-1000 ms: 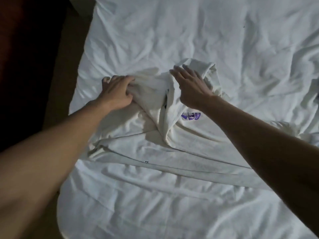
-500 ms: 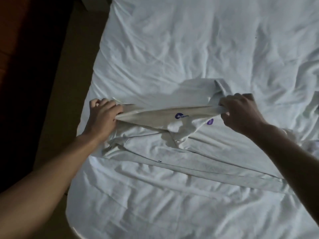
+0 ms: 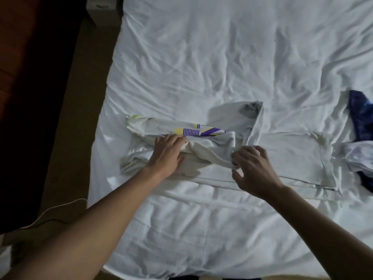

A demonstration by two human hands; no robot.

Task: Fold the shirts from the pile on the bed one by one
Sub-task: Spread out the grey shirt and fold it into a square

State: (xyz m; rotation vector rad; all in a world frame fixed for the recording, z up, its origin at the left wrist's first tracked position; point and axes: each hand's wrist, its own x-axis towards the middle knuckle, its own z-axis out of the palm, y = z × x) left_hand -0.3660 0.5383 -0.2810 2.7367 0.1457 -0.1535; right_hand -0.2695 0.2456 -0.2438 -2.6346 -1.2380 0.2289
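Dim bedroom, rumpled white bed (image 3: 201, 57) fills most of the view, dark floor (image 3: 80, 98) on the left with a white cable (image 3: 54, 211) near the corner. White shirt (image 3: 282, 154) lies spread sideways across the middle of the bed, and a yellow and purple print (image 3: 199, 131) shows on a folded band. Half a second ago both hands held that band stretched taut between them above the bed. Now it lies flat, and both hands sit closer together on its near edge. Left hand (image 3: 167, 156) has its fingers (image 3: 175, 139) nearly straight on the fold. Its thumb is hidden, so I cannot tell whether it pinches or just presses. Right hand (image 3: 254, 170) has its fingers (image 3: 240, 154) curled onto a bunched edge of the shirt, with the thumb (image 3: 237, 175) apart below. One sleeve (image 3: 252, 110) sticks out on the far side. The pile (image 3: 359, 122), blue and white cloth, waits at the right edge, just beside the shirt. Likely the first fold is set down, with the sleeve and the long right part left to fold.
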